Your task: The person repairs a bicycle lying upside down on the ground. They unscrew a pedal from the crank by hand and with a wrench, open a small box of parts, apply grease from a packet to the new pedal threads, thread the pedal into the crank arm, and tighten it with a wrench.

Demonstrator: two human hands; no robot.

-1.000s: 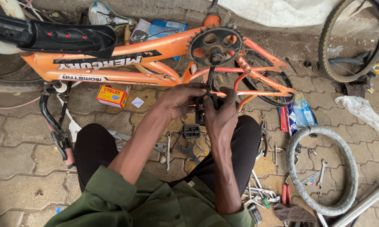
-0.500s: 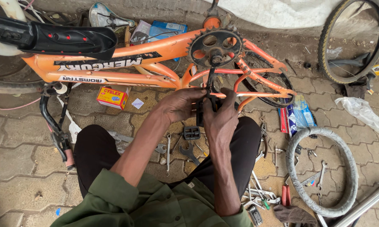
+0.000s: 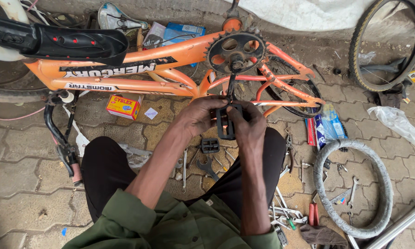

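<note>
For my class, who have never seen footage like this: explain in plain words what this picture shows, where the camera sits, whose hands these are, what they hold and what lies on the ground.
The camera is worn on a person's head and looks down, so the arms reaching in from the bottom are that person's own. An orange bicycle frame lies upside down on grey paving stones, its black toothed chainwheel facing up. The left hand and right hand together grip a black plastic pedal at the end of the crank. A second black pedal and metal spanners lie on the ground between the knees. To the right lie a grey tyre and a blue packet; a small orange-yellow box sits under the frame.
</note>
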